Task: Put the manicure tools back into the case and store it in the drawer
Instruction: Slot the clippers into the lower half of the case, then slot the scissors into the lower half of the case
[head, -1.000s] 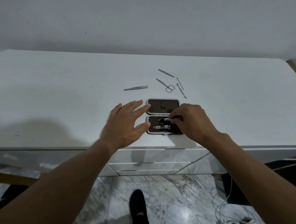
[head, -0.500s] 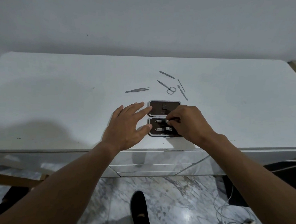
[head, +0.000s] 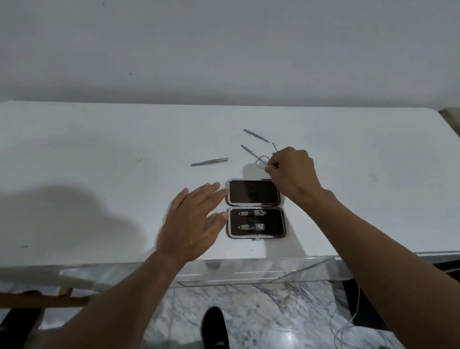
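Brown-lined case (head: 253, 192) lies open near the front edge of the tabletop (head: 114, 180), with two clippers (head: 252, 213) strapped in its near half. The right hand (head: 294, 173) has left the case and now reaches beyond it, fingers curled, pinching the loop of the scissors (head: 252, 152). The left hand (head: 192, 226), spread, touches the case's left rim. Scissors, tweezers (head: 210, 162) and file (head: 255, 135) remain out.

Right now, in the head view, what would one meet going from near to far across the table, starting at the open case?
Case, near half holding two nail clippers → its far half, with no tools in it → scissors → thin metal tool, the farthest.
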{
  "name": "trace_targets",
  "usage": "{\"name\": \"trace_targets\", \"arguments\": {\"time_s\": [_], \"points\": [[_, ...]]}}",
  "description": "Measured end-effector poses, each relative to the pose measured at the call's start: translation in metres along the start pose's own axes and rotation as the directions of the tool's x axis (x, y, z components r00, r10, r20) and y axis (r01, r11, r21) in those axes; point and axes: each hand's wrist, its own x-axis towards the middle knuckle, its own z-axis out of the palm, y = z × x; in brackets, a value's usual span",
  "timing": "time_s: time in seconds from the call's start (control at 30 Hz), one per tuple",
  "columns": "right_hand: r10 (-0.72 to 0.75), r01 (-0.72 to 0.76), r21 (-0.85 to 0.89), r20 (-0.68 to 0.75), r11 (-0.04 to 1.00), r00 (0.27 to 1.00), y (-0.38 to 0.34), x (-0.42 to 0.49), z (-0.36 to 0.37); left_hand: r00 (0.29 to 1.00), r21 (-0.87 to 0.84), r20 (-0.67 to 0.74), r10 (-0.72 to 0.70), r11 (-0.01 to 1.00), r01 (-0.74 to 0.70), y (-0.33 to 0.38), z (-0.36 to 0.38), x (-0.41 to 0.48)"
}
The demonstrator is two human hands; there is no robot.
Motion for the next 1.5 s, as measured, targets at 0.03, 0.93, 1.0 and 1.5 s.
{"name": "trace_targets", "arguments": {"time_s": [0.03, 0.93, 1.0, 1.5], "points": [[0.02, -0.019, -0.012, 0.016, 1.0, 1.0, -0.002, 0.007, 0.0, 1.0, -0.018, -0.008, -0.006, 1.0, 0.005, 0.0, 0.0, 0.0], [-0.091, 0.106, -0.188, 0.087, 0.976, 0.992, 0.001, -0.002, -0.004, 0.999, 0.174, 0.041, 0.02, 0.984, -0.027, -0.001, 0.001, 0.003], [-0.158, 0.173, -0.213, 0.088, 0.962, 0.984, 0.006, -0.023, -0.011, 0.999, 0.184, 0.045, 0.017, 0.983, -0.025, -0.002, 0.003, 0.004], [-0.299, 0.345, -0.428, 0.171, 0.836, 0.939, 0.053, -0.109, -0.017, 1.0, 0.213, -0.012, 0.028, 0.977, -0.025, -0.006, 0.01, 0.003]]}}
